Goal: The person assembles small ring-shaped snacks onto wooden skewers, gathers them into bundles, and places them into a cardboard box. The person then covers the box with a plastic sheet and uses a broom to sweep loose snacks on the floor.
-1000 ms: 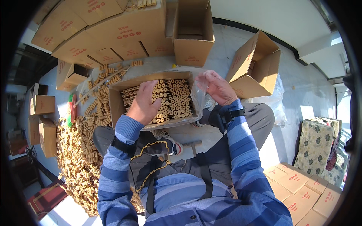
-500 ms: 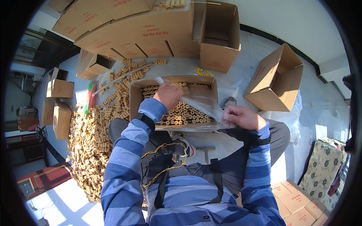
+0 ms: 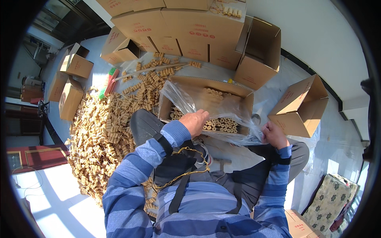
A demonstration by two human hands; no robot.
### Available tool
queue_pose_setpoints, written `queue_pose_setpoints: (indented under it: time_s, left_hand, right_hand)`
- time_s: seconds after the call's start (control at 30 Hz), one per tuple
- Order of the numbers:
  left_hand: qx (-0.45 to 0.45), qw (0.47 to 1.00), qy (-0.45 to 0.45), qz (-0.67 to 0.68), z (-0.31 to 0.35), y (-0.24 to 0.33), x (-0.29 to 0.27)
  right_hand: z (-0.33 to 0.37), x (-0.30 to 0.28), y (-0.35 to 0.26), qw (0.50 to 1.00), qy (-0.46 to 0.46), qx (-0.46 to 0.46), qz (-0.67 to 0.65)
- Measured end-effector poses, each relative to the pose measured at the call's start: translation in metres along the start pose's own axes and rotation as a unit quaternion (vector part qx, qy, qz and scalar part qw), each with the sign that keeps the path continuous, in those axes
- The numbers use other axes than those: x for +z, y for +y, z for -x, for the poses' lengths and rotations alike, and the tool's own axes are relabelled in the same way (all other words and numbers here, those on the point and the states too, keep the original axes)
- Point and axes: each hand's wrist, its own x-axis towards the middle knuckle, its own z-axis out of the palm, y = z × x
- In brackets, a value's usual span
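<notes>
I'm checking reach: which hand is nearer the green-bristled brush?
Left: the left hand is right of and below the brush; the right hand lies much farther right.

From the wearer's head, the single wide view looks steeply down past the torso (image 3: 210,202) to the box (image 3: 198,82), close ahead.

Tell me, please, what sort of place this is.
Probably a small packing workspace: stacked cardboard boxes, a large heap of skewered tan rolls, and an open carton partly under plastic film.

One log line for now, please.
left hand: at clear film | right hand: pinching film | carton: open, tan rolls partly under film
</notes>
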Motion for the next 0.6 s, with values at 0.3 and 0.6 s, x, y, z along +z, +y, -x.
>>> queue_pose_setpoints:
  time_s: [0.3, 0.6]
  left_hand:
    - [-0.035, 0.972, 0.202, 0.116, 0.013, -0.037, -0.031]
    - [-0.306, 0.951, 0.043, 0.003, 0.031, -0.136, -0.059]
  right_hand:
    - [0.014, -0.019, 0.017, 0.978, 0.204, 0.013, 0.034]
    - [0.024, 0.019, -0.01, 0.992, 0.09, 0.035, -0.077]
